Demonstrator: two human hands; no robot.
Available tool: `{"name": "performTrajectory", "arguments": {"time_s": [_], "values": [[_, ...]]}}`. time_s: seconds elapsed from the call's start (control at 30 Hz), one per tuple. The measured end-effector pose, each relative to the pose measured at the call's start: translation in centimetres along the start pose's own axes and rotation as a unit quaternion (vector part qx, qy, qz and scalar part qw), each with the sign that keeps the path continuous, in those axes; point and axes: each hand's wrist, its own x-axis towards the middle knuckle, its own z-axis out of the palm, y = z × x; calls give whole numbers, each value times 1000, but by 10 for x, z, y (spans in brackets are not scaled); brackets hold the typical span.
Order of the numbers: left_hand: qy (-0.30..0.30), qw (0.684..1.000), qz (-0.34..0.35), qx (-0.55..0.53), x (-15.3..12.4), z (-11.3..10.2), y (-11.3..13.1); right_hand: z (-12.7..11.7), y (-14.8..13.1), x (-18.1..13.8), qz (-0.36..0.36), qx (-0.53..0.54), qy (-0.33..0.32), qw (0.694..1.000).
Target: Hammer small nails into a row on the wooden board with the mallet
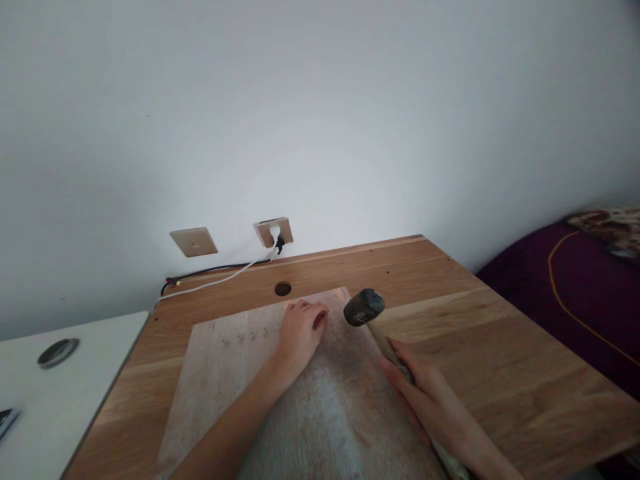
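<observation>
My right hand (pixel 420 387) is wrapped round the wooden handle of a hammer (pixel 364 307) with a short, thick dark head. The head hangs over the right edge of a thin, worn wooden board (pixel 225 387). On that board rests my left hand (pixel 303 327), near its far edge, with the fingers curled and the fingertips together. Whatever sits between those fingertips is hidden or too small to make out. A row of several small dark marks or nails (pixel 241 337) runs along the board left of this hand.
Beneath the board is a wooden tabletop (pixel 475 347) with a round cable hole (pixel 283 289). Cables (pixel 215 283) run along its back to a wall socket (pixel 275 233). A white surface (pixel 75 393) bearing a round dark object (pixel 59 353) adjoins on the left. Purple fabric (pixel 545 267) lies at right.
</observation>
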Motion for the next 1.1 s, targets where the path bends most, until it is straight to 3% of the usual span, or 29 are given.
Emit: {"name": "performTrajectory", "arguments": {"time_s": [0.63, 1.1], "values": [[34, 993, -67, -94, 1, 8, -6, 18, -30, 17, -54, -91, -103, 989], [33, 994, -57, -82, 0, 11, -7, 24, -8, 16, -45, -124, -51, 990]]}}
